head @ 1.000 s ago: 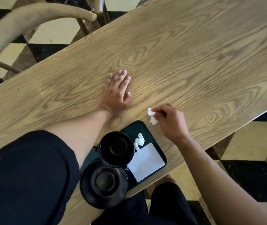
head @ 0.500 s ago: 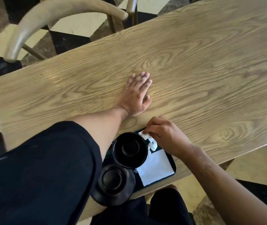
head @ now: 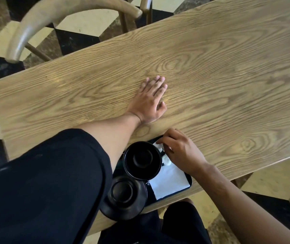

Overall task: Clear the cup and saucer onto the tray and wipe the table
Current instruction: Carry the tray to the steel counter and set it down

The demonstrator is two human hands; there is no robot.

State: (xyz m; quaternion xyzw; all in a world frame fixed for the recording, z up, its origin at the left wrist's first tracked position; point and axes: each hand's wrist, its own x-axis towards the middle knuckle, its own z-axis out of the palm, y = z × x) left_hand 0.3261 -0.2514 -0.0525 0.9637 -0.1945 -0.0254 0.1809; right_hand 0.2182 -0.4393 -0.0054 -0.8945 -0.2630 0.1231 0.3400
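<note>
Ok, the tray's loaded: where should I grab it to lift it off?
Probably by the tray's bare right rim, from the right. The saucer overhangs its near-left corner and the cup crowds the left, so support the left side low, keeping it level.

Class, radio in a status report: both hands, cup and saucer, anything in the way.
Left hand flat on table, empty. Right hand at tray, fingertips on crumpled tissue. Cup and saucer on tray. Nothing blocking.

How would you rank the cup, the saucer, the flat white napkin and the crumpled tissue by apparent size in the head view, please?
1-2. Saucer and cup: look alike.
3. Flat white napkin, partly hidden.
4. Crumpled tissue.
</note>
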